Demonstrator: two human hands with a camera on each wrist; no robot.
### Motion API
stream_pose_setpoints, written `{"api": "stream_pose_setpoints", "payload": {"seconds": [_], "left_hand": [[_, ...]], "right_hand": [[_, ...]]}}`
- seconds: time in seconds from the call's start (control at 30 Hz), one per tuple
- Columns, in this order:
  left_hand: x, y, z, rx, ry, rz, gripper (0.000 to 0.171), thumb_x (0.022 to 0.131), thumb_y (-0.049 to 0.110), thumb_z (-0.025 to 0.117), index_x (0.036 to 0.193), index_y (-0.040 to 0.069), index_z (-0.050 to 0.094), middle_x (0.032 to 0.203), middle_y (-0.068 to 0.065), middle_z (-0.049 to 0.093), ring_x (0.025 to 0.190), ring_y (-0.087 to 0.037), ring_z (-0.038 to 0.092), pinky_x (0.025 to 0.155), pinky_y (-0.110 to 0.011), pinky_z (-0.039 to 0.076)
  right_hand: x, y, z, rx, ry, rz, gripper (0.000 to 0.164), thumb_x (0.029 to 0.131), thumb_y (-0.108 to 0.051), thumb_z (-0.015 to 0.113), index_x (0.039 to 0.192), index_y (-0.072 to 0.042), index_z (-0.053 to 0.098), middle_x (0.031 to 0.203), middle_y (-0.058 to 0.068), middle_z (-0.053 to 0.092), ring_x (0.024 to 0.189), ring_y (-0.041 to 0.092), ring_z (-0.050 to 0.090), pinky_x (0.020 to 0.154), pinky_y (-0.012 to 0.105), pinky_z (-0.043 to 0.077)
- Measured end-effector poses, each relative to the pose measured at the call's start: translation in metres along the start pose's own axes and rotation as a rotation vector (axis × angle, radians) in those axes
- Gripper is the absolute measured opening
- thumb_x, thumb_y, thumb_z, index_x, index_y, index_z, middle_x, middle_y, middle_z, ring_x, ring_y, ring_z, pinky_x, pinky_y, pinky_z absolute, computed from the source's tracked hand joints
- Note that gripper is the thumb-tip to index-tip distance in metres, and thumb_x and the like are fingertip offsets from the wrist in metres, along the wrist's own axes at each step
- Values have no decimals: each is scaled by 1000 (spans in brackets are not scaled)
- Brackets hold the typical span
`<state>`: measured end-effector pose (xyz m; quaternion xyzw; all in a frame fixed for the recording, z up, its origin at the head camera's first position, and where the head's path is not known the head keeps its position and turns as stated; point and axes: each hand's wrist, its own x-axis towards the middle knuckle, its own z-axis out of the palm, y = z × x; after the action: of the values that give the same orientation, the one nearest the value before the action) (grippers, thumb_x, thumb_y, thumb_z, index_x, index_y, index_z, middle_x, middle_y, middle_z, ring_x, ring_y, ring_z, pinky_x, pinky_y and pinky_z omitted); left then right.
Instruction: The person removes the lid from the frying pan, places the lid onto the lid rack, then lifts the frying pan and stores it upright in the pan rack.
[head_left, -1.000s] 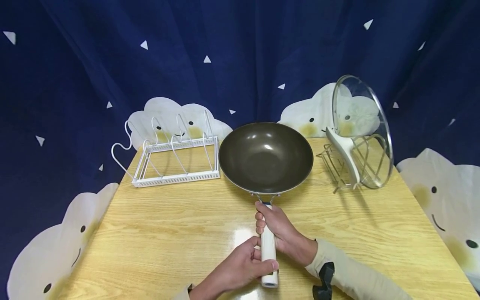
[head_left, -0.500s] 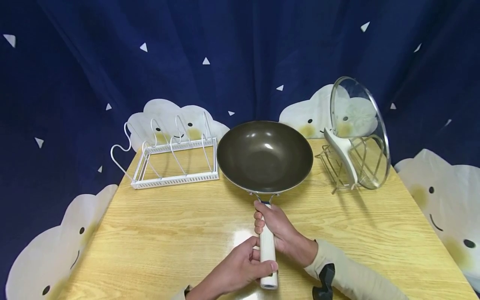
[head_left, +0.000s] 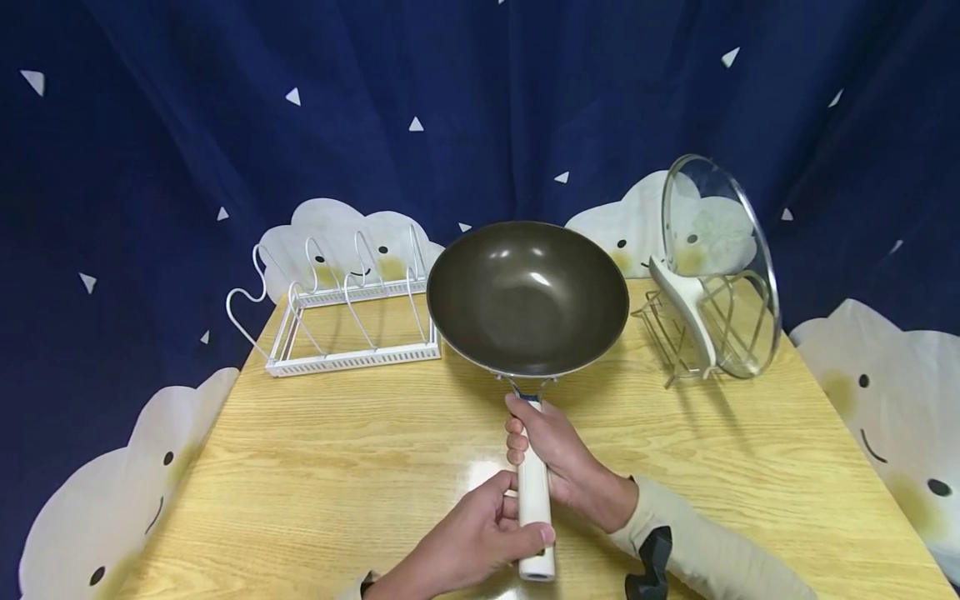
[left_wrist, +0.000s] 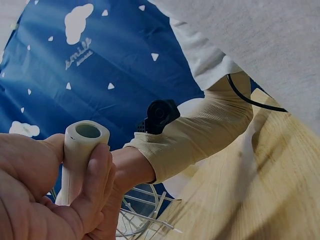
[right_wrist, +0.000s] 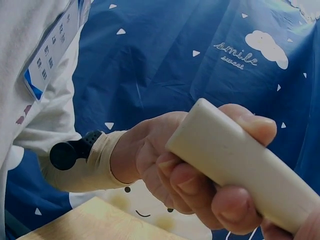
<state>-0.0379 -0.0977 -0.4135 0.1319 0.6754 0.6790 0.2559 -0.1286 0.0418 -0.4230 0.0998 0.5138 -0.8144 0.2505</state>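
Up a little since the earlier frames comes the pan's (head_left: 528, 297) bowl, its far rim now higher against the curtain (head_left: 480, 108), while both hands keep their places on the handle (head_left: 534, 500). Right hand (head_left: 564, 454) wraps it close to the bowl, thumb along the top; left hand (head_left: 468, 537) grips its near end, thumb over it and fingers beneath. Pan sits mid-table, inner side up, tipped toward the person; whether its base is quite off the table (head_left: 337, 450) I cannot tell. For a good hold, I'd let the right hand bear the weight and the left press the end down against tipping and stop any roll. Left of the bowl stands the white rack (head_left: 352, 360), so that rim wants watching; far right, the glass lid (head_left: 723, 258) leans upright in its wire stand (head_left: 674, 364), easily knocked, I'd judge.
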Motion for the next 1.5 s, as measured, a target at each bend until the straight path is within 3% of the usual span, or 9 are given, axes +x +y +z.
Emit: {"api": "stream_pose_setpoints", "payload": {"seconds": [0.23, 0.63, 0.87, 1.1, 1.3, 1.5], "left_hand": [[-1, 7, -5, 60, 7, -32, 48, 94, 19, 72, 128, -4, 47, 85, 0, 73, 77, -6, 68, 67, -19, 51], [-3, 22, -11, 143, 7, 9, 47, 93, 19, 73, 126, -2, 48, 83, 4, 72, 69, -2, 62, 60, -17, 47], [-5, 33, -16, 207, 8, 26, 45, 94, 22, 73, 121, -2, 48, 76, 6, 67, 62, 2, 53, 55, -15, 41], [-5, 41, -21, 259, 25, 8, 46, 93, 25, 74, 122, -1, 48, 73, 6, 65, 59, 1, 49, 52, -17, 39], [-8, 49, -23, 315, 49, 15, 46, 93, 27, 74, 121, 0, 49, 74, 7, 66, 59, 0, 51, 53, -18, 41], [-10, 57, -27, 344, 72, 53, 45, 94, 24, 74, 123, 0, 49, 79, 5, 70, 67, -3, 61, 59, -18, 46]], "right_hand": [[0, -6, 5, -1, -38, -18, 25, 108, -25, 50, 89, -13, 39, 66, -9, 41, 49, 1, 38, 46, 15, 36], [-1, -18, 17, -5, -78, -52, 27, 108, -26, 50, 87, -14, 39, 64, -8, 41, 47, 2, 39, 45, 16, 36], [-1, -27, 24, 9, -102, -69, 27, 108, -27, 52, 88, -14, 39, 63, -9, 41, 47, 2, 39, 45, 16, 36], [0, -34, 30, 11, -132, -82, 27, 108, -28, 52, 88, -14, 39, 64, -8, 41, 47, 2, 38, 45, 16, 36], [3, -38, 37, 27, -165, -96, 28, 108, -28, 53, 88, -14, 40, 64, -8, 41, 48, 3, 38, 45, 17, 37], [5, -46, 46, 43, -209, -116, 26, 108, -27, 51, 88, -14, 40, 64, -9, 41, 48, 3, 37, 46, 17, 36]]}}
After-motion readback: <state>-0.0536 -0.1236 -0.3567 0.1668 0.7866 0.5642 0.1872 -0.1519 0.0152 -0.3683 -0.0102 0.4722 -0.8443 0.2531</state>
